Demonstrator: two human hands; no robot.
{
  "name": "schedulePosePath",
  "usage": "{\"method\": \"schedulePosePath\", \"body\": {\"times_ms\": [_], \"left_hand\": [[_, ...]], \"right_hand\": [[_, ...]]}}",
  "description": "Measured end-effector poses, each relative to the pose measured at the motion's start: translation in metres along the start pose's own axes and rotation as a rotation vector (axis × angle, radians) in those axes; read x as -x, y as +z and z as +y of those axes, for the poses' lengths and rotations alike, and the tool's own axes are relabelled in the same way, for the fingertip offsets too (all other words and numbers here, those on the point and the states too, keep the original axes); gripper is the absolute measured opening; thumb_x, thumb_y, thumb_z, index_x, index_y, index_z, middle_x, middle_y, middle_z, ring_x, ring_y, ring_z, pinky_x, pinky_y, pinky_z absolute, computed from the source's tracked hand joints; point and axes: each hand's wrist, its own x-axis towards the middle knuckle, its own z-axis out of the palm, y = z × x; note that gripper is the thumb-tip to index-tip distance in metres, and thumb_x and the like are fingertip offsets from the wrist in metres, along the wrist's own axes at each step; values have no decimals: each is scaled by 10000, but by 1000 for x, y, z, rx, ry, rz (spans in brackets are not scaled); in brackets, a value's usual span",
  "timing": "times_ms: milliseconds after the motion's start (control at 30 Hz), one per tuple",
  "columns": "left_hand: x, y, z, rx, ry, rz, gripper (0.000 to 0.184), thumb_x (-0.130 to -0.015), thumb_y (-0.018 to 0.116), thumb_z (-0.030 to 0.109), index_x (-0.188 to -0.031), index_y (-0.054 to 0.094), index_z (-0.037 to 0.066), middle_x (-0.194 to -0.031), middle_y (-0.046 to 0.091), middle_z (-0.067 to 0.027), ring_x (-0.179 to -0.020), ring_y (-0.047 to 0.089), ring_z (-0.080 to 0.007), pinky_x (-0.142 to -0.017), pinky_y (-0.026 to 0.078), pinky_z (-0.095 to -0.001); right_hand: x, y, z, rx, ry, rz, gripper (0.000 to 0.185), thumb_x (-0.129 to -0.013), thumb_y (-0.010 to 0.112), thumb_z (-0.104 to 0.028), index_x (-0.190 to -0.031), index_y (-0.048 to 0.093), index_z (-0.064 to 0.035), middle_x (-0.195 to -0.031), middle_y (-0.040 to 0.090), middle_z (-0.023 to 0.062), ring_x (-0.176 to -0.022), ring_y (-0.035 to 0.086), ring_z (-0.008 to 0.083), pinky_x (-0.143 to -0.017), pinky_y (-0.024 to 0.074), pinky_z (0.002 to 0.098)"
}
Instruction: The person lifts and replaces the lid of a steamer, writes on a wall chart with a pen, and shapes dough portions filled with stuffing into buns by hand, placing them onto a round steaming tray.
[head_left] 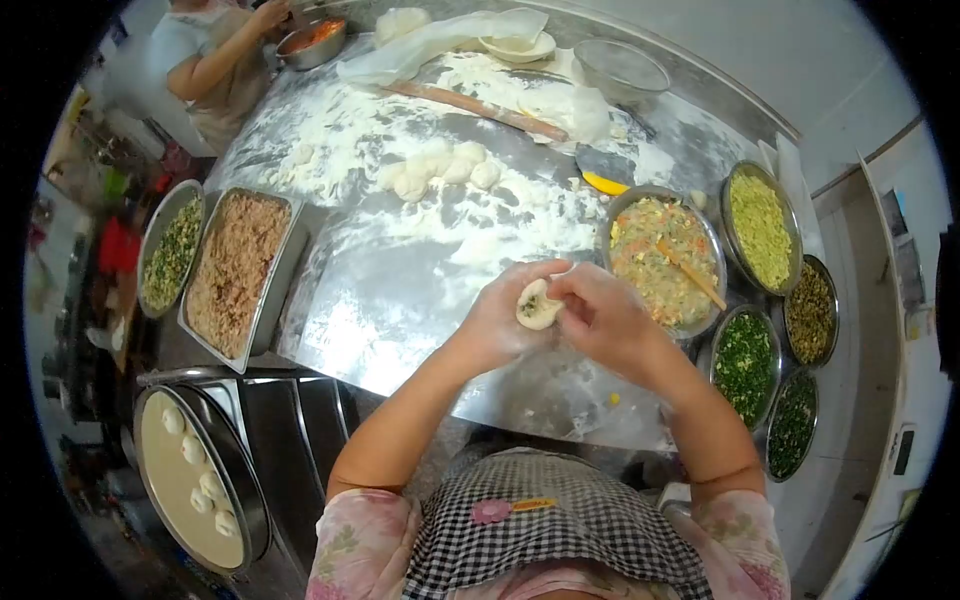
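Observation:
A small filled bun (537, 306) of pale dough, partly gathered at its rim, rests in my left hand (497, 315). Green filling shows through the gap in its top. My right hand (607, 318) pinches the dough edge between thumb and fingers on the bun's right side. Both hands are held above the near part of the floured metal table (360, 300). Just right of my right hand stands a bowl of mixed vegetable filling (650, 250) with a wooden spatula (692, 274) in it. Several dough pieces (440, 168) lie in flour beyond my hands.
Left are a tray of meat filling (240, 260) and a bowl of green filling (172, 250). A round steamer tray (175, 500) holds several buns. Bowls of greens (745, 365) and yellow-green filling (762, 230) stand right. A rolling pin (480, 110) lies behind; another person (215, 70) stands far left.

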Motion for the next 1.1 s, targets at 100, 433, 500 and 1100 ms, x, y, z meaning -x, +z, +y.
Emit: {"method": "schedulePosePath", "body": {"times_ms": [100, 433, 500, 1100], "left_hand": [[4, -1, 5, 143, 6, -22, 795, -704, 718, 42, -1379, 299, 56, -1094, 568, -78, -1015, 545, -163, -896, 429, -290], [29, 5, 25, -109, -25, 138, 1026, -681, 705, 46, -1448, 26, 89, -940, 618, -119, -891, 608, -246, -821, 460, -310], [35, 12, 26, -143, -72, 161, 998, -690, 696, 59, -1446, 46, 84, -925, 627, -135, -871, 621, -263, -797, 472, -316], [123, 123, 26, 955, -325, 369, 384, -831, 436, 25, -1215, 422, 16, -1086, 530, -113, -907, 586, -197, -780, 510, -282]], "right_hand": [[-6, -1, -5, 42, 24, -23, 181, -769, 588, -41, -946, 569, -2, -800, 569, 126, -689, 573, 197, -656, 478, 312], [4, 14, -13, 87, -124, -24, 158, -759, 606, -57, -908, 579, -13, -721, 556, 85, -644, 562, 169, -597, 459, 287], [15, 18, -12, 106, -172, -11, 163, -760, 595, -66, -913, 569, -15, -759, 561, 118, -692, 579, 239, -628, 469, 334], [130, 26, 6, 210, -107, -58, 216, -791, 532, -131, -984, 554, -37, -894, 569, 165, -879, 561, 351, -776, 448, 421]]}}
